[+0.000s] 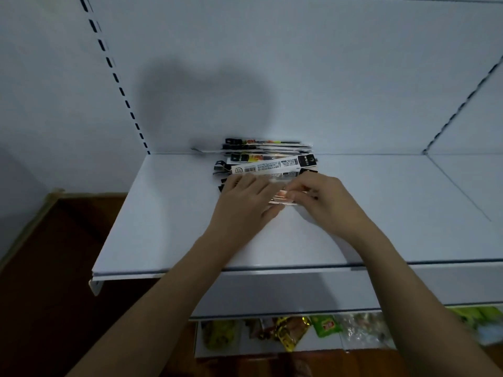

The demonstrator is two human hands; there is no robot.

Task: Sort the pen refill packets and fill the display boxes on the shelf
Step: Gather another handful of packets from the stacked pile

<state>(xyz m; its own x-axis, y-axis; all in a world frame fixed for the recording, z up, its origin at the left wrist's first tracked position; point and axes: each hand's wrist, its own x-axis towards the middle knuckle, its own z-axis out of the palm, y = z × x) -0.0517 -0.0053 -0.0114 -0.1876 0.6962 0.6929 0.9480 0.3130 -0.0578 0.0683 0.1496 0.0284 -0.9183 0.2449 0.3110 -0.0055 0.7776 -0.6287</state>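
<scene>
— Both forearms are reaching up from the bottom edge, ours, bare, converging on the white shelf. What are we holding?

— We are working on a clear refill packet lying flat on the shelf, at the near edge of the pile of refill packets. Our left hand is lying palm down over its left part, fingers fairly straight and pressing. Our right hand is pinching the packet's right part with curled fingertips.

— Where is the pile sitting?

— It is sitting at the middle of the shelf, towards the white back panel, the packets stacked lengthwise across. We are seeing black header ends on most of them.

— Is any writing showing?

— The white packet lying slanted on top is showing a barcode and lines of small print, and its black end is carrying pale letters; we cannot tell what they say.

— And around us?

— A slotted upright is running up the panel at left, another one at right. Our shadow is falling on the panel. Below, snack packets in green and gold are lying on a lower shelf, and a brown floor is showing at left beside a cardboard edge.
</scene>
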